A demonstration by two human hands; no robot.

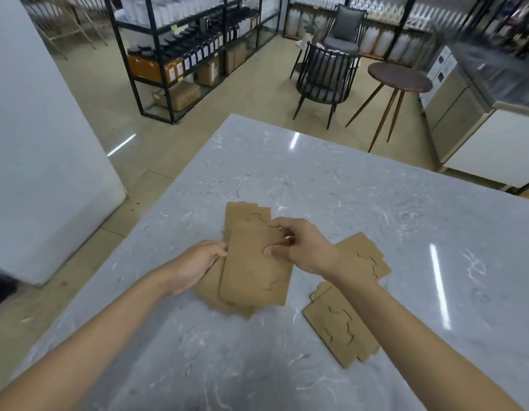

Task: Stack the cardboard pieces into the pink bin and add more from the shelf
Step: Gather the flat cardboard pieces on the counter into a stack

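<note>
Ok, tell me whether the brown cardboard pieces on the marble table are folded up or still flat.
Flat. The brown cardboard pieces lie unfolded on the grey marble table, cut slits showing.

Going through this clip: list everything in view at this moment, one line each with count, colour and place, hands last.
cardboard pieces in hand: a small stack, brown, table centre
loose cardboard pieces: at least two, brown, table right of the stack, partly under the right forearm
table: one, grey marbled, foreground
shelving rack: one, black frame, back left, holding dark bottles and boxes
chairs: two, dark, beyond the table
round side table: one, brown, right of the chairs
pink bin: none visible
left hand: gripping the stack's left edge
right hand: pinching the top piece
</note>
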